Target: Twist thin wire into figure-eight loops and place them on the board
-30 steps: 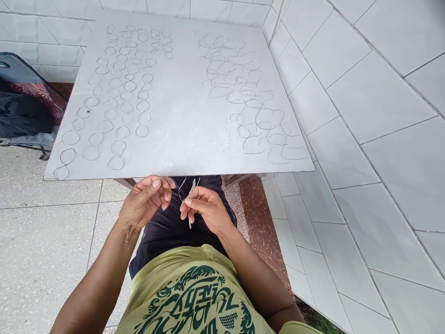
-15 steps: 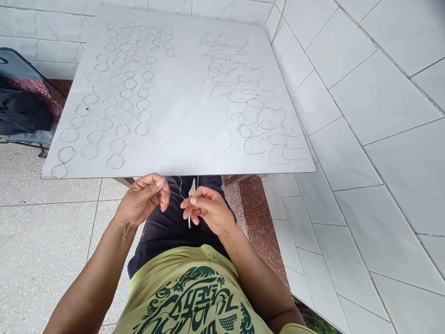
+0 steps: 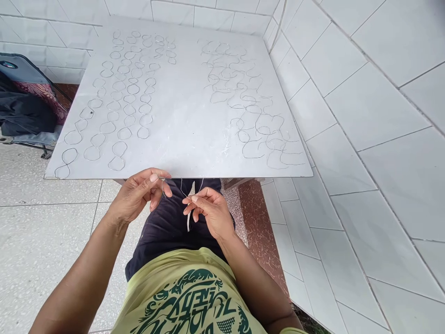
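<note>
Just off the near edge of the white tabletop (image 3: 194, 116), both hands hold one thin wire (image 3: 181, 187). My left hand (image 3: 135, 195) pinches one part of it between thumb and index finger, and a short curved end hangs by the other fingers. The thumb and index finger of my right hand (image 3: 213, 211) pinch the wire further along, where it bends up on both sides. Part of the wire is lost against the tabletop. On the left of the table lie several wire figure-eights (image 3: 118, 156) in columns.
Several loose, curved wire pieces (image 3: 253, 157) lie on the table's right side. A tiled wall (image 3: 347, 116) runs along the right and another behind. At the left stands a folding chair (image 3: 31, 74) with dark cloth on it.
My left hand has turned a little and its fingers have spread, so a curved wire end now shows beside them. My right hand keeps its pinch. The view has shifted slightly.
</note>
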`<state>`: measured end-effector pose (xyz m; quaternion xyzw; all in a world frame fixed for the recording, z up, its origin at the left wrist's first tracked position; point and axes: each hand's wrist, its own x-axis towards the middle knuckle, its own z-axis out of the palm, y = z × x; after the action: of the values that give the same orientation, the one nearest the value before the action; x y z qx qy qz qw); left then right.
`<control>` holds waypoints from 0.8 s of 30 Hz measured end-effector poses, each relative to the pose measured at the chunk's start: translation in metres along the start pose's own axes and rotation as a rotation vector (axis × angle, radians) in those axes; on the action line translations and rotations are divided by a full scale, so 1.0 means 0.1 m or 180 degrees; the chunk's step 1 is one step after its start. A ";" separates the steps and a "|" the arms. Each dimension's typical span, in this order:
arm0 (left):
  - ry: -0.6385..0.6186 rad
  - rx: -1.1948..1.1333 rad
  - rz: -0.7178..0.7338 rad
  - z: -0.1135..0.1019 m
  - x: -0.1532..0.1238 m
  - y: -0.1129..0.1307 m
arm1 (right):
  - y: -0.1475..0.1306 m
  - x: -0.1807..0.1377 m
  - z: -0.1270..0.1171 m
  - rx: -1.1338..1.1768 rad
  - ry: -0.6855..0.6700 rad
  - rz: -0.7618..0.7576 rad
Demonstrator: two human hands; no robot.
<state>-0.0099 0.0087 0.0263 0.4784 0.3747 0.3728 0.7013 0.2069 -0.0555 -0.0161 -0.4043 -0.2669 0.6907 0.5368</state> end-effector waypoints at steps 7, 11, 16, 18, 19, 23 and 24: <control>0.0050 0.1117 -0.0453 0.08 0.10 0.15 | 0.06 -0.03 0.04 -0.0076 0.0062 -0.0072; 0.0129 0.1348 -0.0356 0.11 0.17 0.16 | 0.12 -0.05 0.05 -0.0106 -0.0036 0.0021; 0.0005 0.1595 -0.0404 0.10 0.26 0.27 | 0.08 -0.06 0.04 -0.0216 -0.0104 -0.0080; -0.0017 0.1512 -0.0423 0.12 0.30 0.29 | 0.06 -0.06 0.05 -0.0271 -0.0117 -0.0182; -0.0020 0.1431 -0.0411 0.13 0.32 0.29 | 0.05 -0.07 0.06 -0.0282 -0.0114 -0.0248; 0.0069 0.1071 -0.0292 0.21 0.37 0.25 | 0.06 -0.09 0.11 -0.0228 -0.0017 -0.0554; 0.0099 0.0989 -0.0269 0.23 0.37 0.23 | 0.06 -0.10 0.12 -0.0205 0.0014 -0.0605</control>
<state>0.0232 0.0383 0.0482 0.5591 0.4584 0.2879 0.6280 0.1943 -0.0655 -0.0117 -0.3958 -0.3250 0.6269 0.5871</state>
